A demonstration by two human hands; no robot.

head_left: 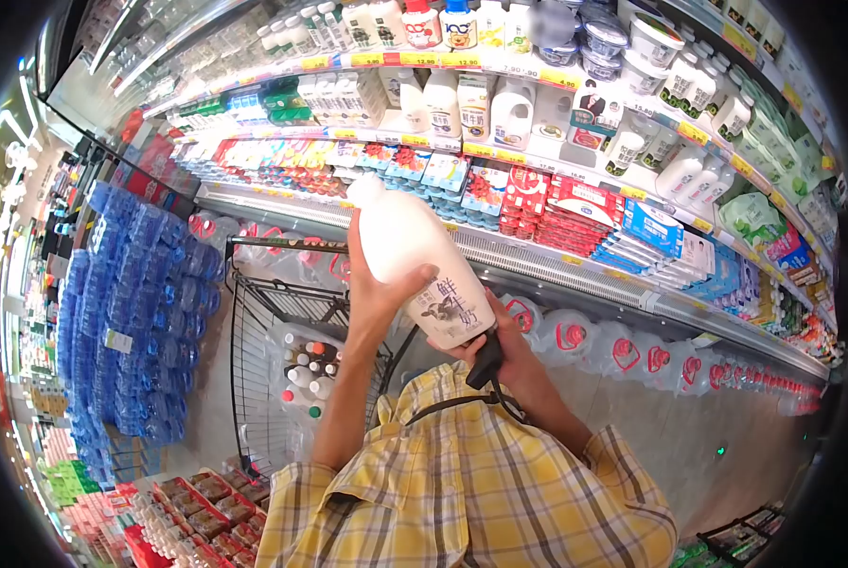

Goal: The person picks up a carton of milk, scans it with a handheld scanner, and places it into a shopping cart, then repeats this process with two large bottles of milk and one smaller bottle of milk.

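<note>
A large white milk bottle (410, 241) with dark lettering and a cow picture is tilted in front of my chest, its cap toward the upper left. My left hand (372, 289) wraps round its side, thumb across the front. Around the bottom end my right hand (507, 343) is closed, with some fingers under the base. A black object (486, 362) on a dark cord hangs against my right hand; what it is I cannot make out. Behind the bottle, similar milk bottles (441, 102) stand on the shelf.
A black wire shopping cart (238, 379) at left holds a pack of capped bottles (310, 371). Stacked blue water packs (140, 312) rise farther left. Clear jugs (568, 336) line the floor below the dairy shelves (547, 163). Red packaged goods (197, 511) are at lower left.
</note>
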